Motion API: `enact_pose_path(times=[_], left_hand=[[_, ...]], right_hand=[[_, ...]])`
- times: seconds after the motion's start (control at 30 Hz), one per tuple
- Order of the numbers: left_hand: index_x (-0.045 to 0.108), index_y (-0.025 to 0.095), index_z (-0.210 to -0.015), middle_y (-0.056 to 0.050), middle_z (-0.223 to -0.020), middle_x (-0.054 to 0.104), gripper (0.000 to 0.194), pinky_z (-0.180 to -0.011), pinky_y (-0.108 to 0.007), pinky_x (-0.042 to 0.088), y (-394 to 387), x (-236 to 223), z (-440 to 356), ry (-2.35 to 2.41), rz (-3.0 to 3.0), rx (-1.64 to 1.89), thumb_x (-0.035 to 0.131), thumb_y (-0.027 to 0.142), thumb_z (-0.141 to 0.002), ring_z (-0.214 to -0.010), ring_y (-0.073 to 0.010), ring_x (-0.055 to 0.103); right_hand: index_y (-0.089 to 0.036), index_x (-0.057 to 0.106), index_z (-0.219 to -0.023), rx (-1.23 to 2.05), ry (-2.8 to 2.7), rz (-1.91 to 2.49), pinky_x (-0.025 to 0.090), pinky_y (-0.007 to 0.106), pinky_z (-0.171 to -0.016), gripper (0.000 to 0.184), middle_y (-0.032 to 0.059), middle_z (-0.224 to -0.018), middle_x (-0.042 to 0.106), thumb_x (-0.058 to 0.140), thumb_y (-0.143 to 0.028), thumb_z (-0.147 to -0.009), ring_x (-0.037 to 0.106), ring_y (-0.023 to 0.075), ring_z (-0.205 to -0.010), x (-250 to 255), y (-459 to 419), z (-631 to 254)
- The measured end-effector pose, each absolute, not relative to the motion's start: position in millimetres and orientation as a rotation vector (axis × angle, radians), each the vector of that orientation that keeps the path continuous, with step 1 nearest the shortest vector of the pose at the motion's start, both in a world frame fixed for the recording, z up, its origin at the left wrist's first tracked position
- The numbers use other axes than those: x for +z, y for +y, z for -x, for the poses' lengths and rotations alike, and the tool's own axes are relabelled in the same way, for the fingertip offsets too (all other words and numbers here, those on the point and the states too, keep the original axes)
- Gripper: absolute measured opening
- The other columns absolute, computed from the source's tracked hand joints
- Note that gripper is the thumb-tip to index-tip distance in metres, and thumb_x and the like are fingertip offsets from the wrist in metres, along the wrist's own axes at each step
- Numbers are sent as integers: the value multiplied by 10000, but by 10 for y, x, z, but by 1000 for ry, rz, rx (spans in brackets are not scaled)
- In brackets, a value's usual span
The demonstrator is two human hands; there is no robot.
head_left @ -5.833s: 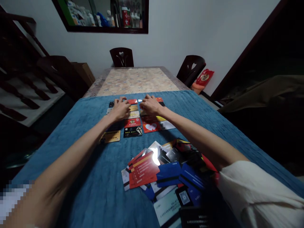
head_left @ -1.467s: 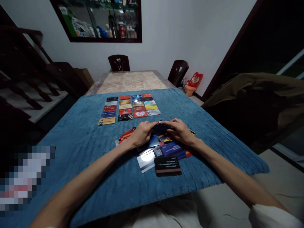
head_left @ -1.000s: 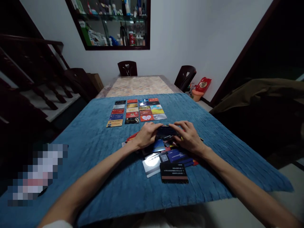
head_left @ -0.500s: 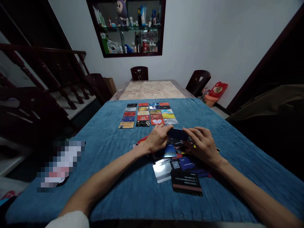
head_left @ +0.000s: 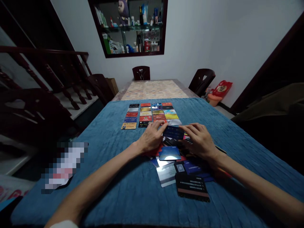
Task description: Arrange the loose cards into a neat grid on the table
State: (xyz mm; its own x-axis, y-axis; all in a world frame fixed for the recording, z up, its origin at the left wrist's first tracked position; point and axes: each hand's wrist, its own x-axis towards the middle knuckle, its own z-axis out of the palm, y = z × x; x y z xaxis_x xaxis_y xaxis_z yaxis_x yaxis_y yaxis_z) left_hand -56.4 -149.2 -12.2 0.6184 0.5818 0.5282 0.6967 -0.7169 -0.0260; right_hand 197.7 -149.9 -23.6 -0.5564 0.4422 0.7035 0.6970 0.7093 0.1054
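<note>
My left hand and my right hand together hold a dark blue card by its two short ends, just above a loose pile of plastic cards on the blue cloth. Both hands pinch the card with curled fingers. Farther away lies a neat grid of cards in four columns. The held card sits between the pile and the near edge of that grid.
A bare marble-patterned tabletop extends beyond the cloth, with two dark chairs at its far end. A wall cabinet holds bottles. A stair railing stands at the left, a red bag on the floor at the right.
Both hands left the far grid and came back to the loose pile. They picked up a dark blue card and now carry it forward toward the grid.
</note>
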Motion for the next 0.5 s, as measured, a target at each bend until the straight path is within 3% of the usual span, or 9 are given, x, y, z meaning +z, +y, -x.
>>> enact_pose_path(times=[0.27,0.5], left_hand=[[393,119,-1429,-207,-1325,524,603,-1005,-505,493,-1455,-22,884,-1074,2661,-760,602,192,-868,-1231,-321,527],[449,160,-1402,-167,-1311,529,604,-1032,-497,479,-1387,142,1280,-1278,2619,-722,614,159,-821,-1222,-317,517]], right_hand=[[-189,542,-1361,-362,-2355,816,406,429,-818,501,138,-1126,676,589,-414,-915,520,318,-1030,-125,-1295,-1689],[-153,557,-1316,-358,-2443,800,425,445,-884,513,163,-1182,613,617,-437,-892,483,315,-1049,11,-1010,-1208]])
